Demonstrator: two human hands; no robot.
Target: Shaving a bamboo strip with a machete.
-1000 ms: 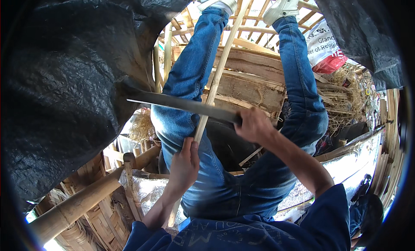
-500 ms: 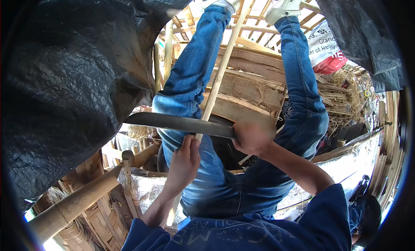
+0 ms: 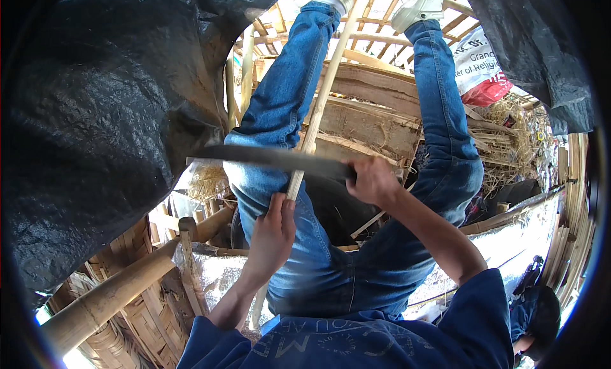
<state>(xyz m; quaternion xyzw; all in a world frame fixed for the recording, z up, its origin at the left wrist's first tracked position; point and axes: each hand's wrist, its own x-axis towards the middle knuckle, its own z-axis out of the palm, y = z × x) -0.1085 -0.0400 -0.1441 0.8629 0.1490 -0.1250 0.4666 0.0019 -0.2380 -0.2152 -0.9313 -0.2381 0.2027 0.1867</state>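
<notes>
My right hand (image 3: 374, 181) is closed round the handle end of a machete (image 3: 273, 160), whose long dark blade points left and is smeared by motion. The blade lies across a long, pale stick (image 3: 330, 76), hiding a short piece of it. Below the blade, my left hand (image 3: 270, 232) grips the stick near its lower end, fingers wrapped round it. The stick slants up and away between my legs, past my left thigh, toward my left shoe. Whether the edge touches the wood I cannot tell.
Black plastic sheeting (image 3: 95, 114) hangs on the left. A thick bamboo pole (image 3: 108, 299) runs at lower left. Wooden boards (image 3: 369, 124) lie between my legs in jeans (image 3: 261, 130). Straw (image 3: 509, 137) and a white-and-red sack (image 3: 480, 67) are at right. Someone's dark shoe (image 3: 542, 321) shows at lower right.
My right hand and the machete have moved up along the stick, away from my left hand. My left hand and the stick have barely moved.
</notes>
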